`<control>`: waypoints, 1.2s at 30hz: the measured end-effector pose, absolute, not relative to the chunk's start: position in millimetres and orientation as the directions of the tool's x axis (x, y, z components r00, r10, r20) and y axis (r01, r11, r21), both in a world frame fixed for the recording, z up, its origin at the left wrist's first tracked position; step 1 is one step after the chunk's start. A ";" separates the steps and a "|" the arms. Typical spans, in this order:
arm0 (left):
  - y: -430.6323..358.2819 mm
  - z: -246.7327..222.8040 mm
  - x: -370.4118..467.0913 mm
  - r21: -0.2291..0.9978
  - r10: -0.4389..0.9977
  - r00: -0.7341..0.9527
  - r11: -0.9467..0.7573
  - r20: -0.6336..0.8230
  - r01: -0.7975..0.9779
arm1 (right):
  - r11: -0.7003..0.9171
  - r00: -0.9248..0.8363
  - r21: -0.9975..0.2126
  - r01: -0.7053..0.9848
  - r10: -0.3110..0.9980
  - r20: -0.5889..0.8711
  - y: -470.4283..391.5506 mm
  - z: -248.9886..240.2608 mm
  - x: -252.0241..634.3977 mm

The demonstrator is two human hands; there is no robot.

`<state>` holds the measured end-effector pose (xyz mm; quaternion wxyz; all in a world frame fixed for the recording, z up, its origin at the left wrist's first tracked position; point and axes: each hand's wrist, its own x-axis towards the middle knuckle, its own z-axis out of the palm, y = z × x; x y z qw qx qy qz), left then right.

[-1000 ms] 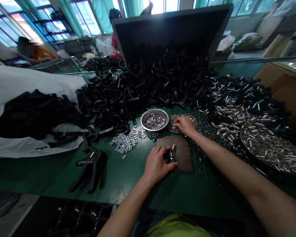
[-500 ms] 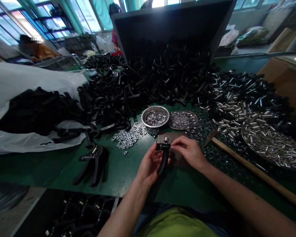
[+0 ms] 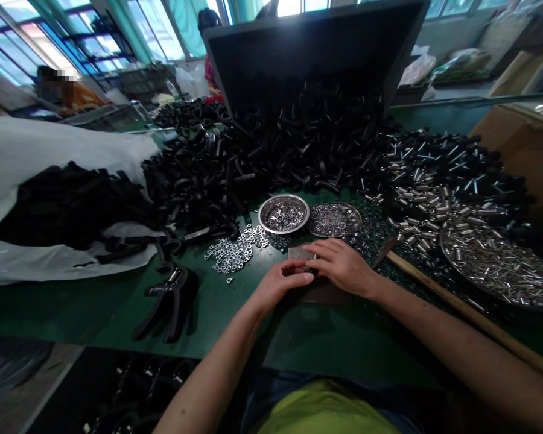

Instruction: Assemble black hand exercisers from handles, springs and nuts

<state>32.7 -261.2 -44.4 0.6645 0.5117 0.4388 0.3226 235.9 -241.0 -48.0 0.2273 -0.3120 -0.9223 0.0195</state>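
My left hand (image 3: 283, 282) and my right hand (image 3: 341, 265) meet over a flat brown plate (image 3: 326, 295) on the green table. Both are closed around something mostly hidden between them; only a small metallic bit shows at the fingertips. Just behind them stand a round metal bowl (image 3: 283, 214) of small rings and an oval tray (image 3: 335, 219) of small metal parts. Loose nuts (image 3: 230, 250) lie to the left of the bowl. A black clamp with a spring (image 3: 169, 301) rests farther left.
A wooden-handled hammer (image 3: 470, 313) lies at the right, beside a large tray of pins (image 3: 502, 265) and springs. Black parts (image 3: 262, 150) are heaped behind. A white sack (image 3: 63, 135) is at the left. Two people are in the background.
The black clamp part that was in my left hand is now hidden from view. My left hand has turned over, and my right hand has moved in to meet it.
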 end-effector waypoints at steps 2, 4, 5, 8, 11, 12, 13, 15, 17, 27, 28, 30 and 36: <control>-256.7 -49.0 37.3 0.968 0.916 0.377 0.044 -0.138 0.246 | 0.852 -0.804 0.023 0.523 0.484 0.346 -231.2 -58.8 239.8; -258.8 -54.9 43.5 0.865 0.932 0.363 -0.178 -0.006 0.470 | 0.869 -0.859 0.147 0.473 0.419 0.294 -225.0 -68.4 242.5; -262.0 -57.8 46.4 0.779 0.926 0.375 -0.273 0.052 0.565 | 0.874 -0.877 0.190 0.447 0.387 0.285 -223.7 -71.7 244.0; -274.7 -64.4 52.5 0.543 0.889 0.439 -0.435 0.132 0.718 | 0.885 -0.903 0.252 0.391 0.315 0.293 -227.3 -73.4 252.6; -283.3 -68.0 55.0 0.458 0.895 0.422 -0.439 0.146 0.773 | 0.812 -0.833 0.244 0.529 0.444 0.330 -242.4 -64.5 274.9; -284.3 -68.6 55.5 0.455 0.906 0.397 -0.417 0.144 0.786 | 0.729 -0.755 0.232 0.644 0.556 0.348 -249.8 -60.8 286.1; -284.6 -68.8 56.1 0.456 0.918 0.372 -0.392 0.139 0.799 | 0.607 -0.640 0.217 0.765 0.678 0.361 -258.2 -57.6 298.7; -283.4 -68.3 57.3 0.453 0.937 0.327 -0.346 0.122 0.822 | 0.296 -0.345 0.190 0.936 0.875 0.339 -275.9 -54.7 326.2; -281.4 -66.5 58.6 0.446 0.947 0.304 -0.318 0.104 0.837 | 0.068 -0.108 0.170 0.983 0.965 0.238 -291.6 -58.3 351.6; -279.1 -63.3 60.9 0.430 0.951 0.293 -0.304 0.094 0.850 | 0.007 0.032 -0.182 0.983 0.977 0.209 -302.7 -30.1 332.6; -279.1 -63.9 60.9 0.428 0.952 0.291 -0.304 0.097 0.851 | 0.063 0.009 -0.308 0.949 0.973 0.229 -303.7 -19.9 319.2; -279.3 -65.1 61.0 0.427 0.953 0.285 -0.302 0.103 0.852 | 0.189 -0.044 -0.412 0.891 0.941 0.336 -306.2 -7.8 292.5; -280.1 -66.3 61.1 0.429 0.954 0.279 -0.299 0.110 0.853 | 0.382 -0.334 -0.232 0.895 0.916 0.220 -305.4 -17.7 252.9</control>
